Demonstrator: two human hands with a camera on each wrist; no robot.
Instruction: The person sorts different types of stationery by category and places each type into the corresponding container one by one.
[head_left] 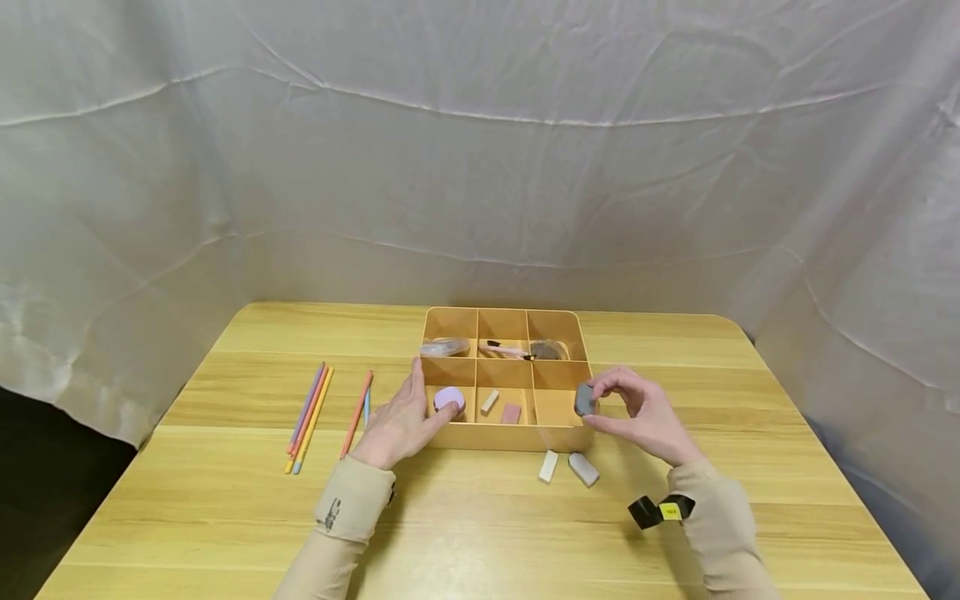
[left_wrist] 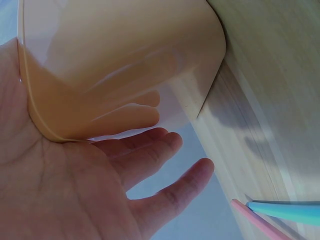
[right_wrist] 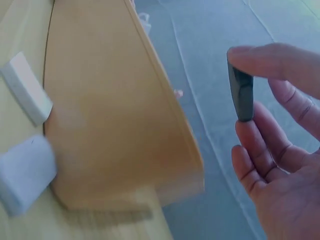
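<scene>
the right hand (head_left: pixel 651 415) pinched a dark grey block (head_left: pixel 584 400) between thumb and fingertips, the gap between them only as wide as the block. the block was held on edge at the right wall of a tan six-compartment organizer (head_left: pixel 495 437), by its front right compartment; in the right wrist view it stood clear of the wall.

the left hand (head_left: pixel 401 423) lay spread against the organizer's left side, its palm at the upper corner and its fingers fairly straight along the outside. its thumb reached over the front left compartment, by a lilac rounded item (head_left: pixel 449 398); whether they touched i could not tell.

the front middle compartment held a cream block (head_left: pixel 490 402) and a pink block (head_left: pixel 511 413). the back row held, from left to right, a clear item (head_left: pixel 446 347), a slim pink-and-black item (head_left: pixel 504 349) and a clear-and-brown item (head_left: pixel 546 350).

on the wooden table (head_left: pixel 480 533), just in front of the organizer, lay a white block (head_left: pixel 548 467) and a light grey block (head_left: pixel 583 469). to the left lay a purple pencil (head_left: pixel 307 398), a yellow pencil (head_left: pixel 315 418), a coral pencil (head_left: pixel 356 415) and, partly hidden, a blue pencil (head_left: pixel 367 408).
</scene>
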